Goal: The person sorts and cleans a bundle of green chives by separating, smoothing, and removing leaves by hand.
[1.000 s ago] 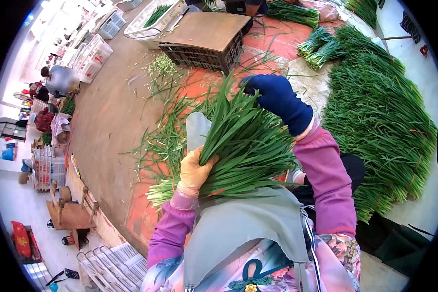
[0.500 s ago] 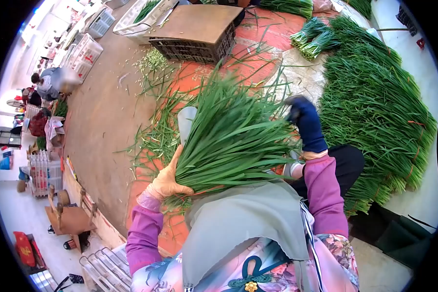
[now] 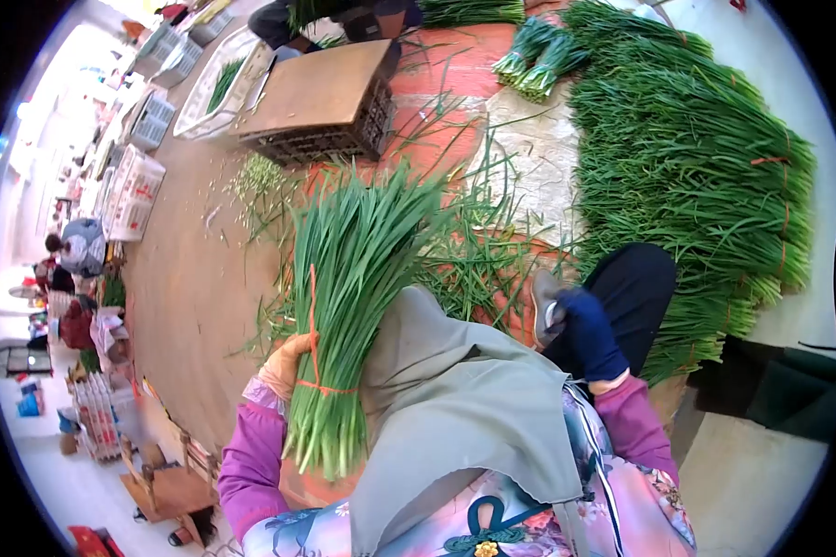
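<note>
My left hand [image 3: 286, 365], in a tan glove, is wrapped round the left side of a thick bunch of garlic chives [image 3: 353, 251]. The bunch leans upright beside the grey apron [image 3: 474, 371], pale cut ends down and leaves up. An orange tie [image 3: 325, 388] circles it low down, and a loose orange strand runs up past my fingers. My right hand [image 3: 585, 327], in a dark blue glove, is apart from the bunch, beside my bent knee and above a shoe [image 3: 543, 299]. Its fingers look curled; whatever they may hold is hidden.
A large pile of tied chives [image 3: 687, 176] lies on the right. Smaller bunches [image 3: 541, 60] rest on pale sacking [image 3: 529, 139]. Loose leaves [image 3: 474, 278] litter the orange sheet. A board-topped crate [image 3: 316, 93] and white basket [image 3: 223, 84] stand ahead; another person's legs show behind.
The chives have swung from a spread, slanting position to upright on the left, showing the orange tie. My right hand has dropped away from the leaves towards my knee. The view has shifted right.
</note>
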`<state>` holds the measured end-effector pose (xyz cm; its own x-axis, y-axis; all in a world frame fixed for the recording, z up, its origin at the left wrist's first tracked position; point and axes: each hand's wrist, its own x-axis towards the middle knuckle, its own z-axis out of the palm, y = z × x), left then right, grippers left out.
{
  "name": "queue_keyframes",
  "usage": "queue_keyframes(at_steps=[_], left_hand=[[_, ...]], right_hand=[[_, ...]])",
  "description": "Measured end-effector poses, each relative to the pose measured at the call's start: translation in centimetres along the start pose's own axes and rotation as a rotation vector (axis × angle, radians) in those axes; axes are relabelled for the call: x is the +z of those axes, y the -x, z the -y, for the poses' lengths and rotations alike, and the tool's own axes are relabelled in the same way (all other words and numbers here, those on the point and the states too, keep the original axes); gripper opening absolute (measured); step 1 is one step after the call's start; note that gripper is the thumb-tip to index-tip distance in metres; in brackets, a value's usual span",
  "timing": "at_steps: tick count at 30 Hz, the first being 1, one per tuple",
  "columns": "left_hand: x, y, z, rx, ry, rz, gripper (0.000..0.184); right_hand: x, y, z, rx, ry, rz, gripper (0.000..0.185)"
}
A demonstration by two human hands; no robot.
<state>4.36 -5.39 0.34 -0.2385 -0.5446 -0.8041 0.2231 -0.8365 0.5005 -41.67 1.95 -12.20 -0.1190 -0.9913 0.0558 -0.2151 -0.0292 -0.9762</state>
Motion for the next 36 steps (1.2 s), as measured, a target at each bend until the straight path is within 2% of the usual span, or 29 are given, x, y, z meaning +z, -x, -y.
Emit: queue_keyframes(at_steps=[2,3,5,6,8,9,10,12,14,16,18,20,23,24,25,26,27,28,29,30,31,33,34,36], left_hand=[[3.6,-0.2,-2.2,0.082,-0.283,-0.052,0.034],[3.4,-1.8,-2.3,0.26,-0.478,-0.084,0.032],[8.4,-2.0,-4.6,0.208,-0.448,-0.084,0.032],[10.7,-2.6,-5.8,0.158,-0.399,-0.094,0.032],[13.7,-4.5,-8.2,0.178,-0.367,-0.053,0.027],[14.6,-6.3,-9.7,0.2,-0.397,-0.037,0.028],[15.5,-8.3,-11.3,0.221,-0.425,-0.019,0.03],[19.0,-10.9,-15.7,0.223,-0.476,0.057,0.033],[22.9,-13.1,-20.5,0.384,-0.599,0.056,0.044],[24.6,-16.7,-26.4,0.265,-0.636,-0.002,0.056],[26.0,-19.9,-30.1,0.74,-0.942,-0.438,0.059],[27.5,-20.5,-29.6,0.835,-0.769,-0.325,0.066],[27.5,-22.0,-24.1,0.879,-0.869,0.009,0.06],[26.8,-22.8,-21.9,0.76,-0.97,0.097,0.056],[26.2,-22.5,-19.1,0.644,-1.027,0.172,0.053],[26.1,-21.9,-15.5,0.568,-0.981,0.19,0.046],[24.0,-22.8,-13.2,0.439,-1.051,0.235,0.044],[22.7,-22.8,-10.6,0.354,-1.06,0.267,0.045],[21.2,-22.8,-8.4,0.299,-1.094,0.302,0.048],[20.0,-22.5,-6.2,0.201,-0.996,0.278,0.05],[19.0,-22.3,-4.6,0.173,-1.016,0.295,0.053],[18.4,-20.2,-1.8,0.113,-0.917,0.195,0.057],[17.0,-20.0,-0.8,0.109,-0.866,0.191,0.054],[16.4,-18.1,0.8,0.134,-0.754,0.168,0.051]], right_hand=[[2.0,0.0,2.9,0.023,-0.033,0.192,0.019],[2.8,-0.1,3.9,0.032,-0.046,0.249,0.019],[3.7,-0.8,4.7,0.578,-0.434,0.459,0.02],[3.6,-1.2,6.0,0.61,-0.381,0.487,0.022],[4.2,-1.0,5.2,0.515,-0.436,0.487,0.023],[3.9,-1.3,5.5,0.535,-0.317,0.545,0.022],[4.4,-0.7,4.5,0.472,-0.393,0.513,0.023],[4.8,-1.0,4.5,0.346,-0.248,0.552,0.025],[4.9,-1.7,4.6,0.348,-0.264,0.579,0.029],[5.1,-2.1,4.8,0.216,-0.201,0.61,0.03],[4.8,-2.9,5.2,0.267,-0.172,0.638,0.031],[4.5,-3.3,5.3,0.194,-0.174,0.645,0.031],[3.6,-4.2,5.9,0.195,-0.212,0.679,0.031],[3.3,-4.3,6.2,0.201,-0.243,0.682,0.031],[3.5,-3.8,5.5,0.089,-0.239,0.637,0.03],[3.9,-3.2,4.8,-0.019,-0.229,0.587,0.029],[3.8,-3.2,5.4,0.102,-0.307,0.575,0.026],[4.2,-3.0,4.4,-0.015,-0.279,0.562,0.031],[4.3,-2.6,4.5,-0.113,-0.247,0.492,0.027],[4.1,-2.3,4.6,-0.219,-0.208,0.43,0.024],[3.6,-2.2,5.2,-0.207,-0.209,0.395,0.024],[2.0,-2.1,7.2,0.094,-0.405,0.445,0.026],[1.2,-1.7,7.3,0.093,-0.409,0.423,0.026],[-0.7,-0.7,7.3,-0.186,-0.586,0.095,0.028]])
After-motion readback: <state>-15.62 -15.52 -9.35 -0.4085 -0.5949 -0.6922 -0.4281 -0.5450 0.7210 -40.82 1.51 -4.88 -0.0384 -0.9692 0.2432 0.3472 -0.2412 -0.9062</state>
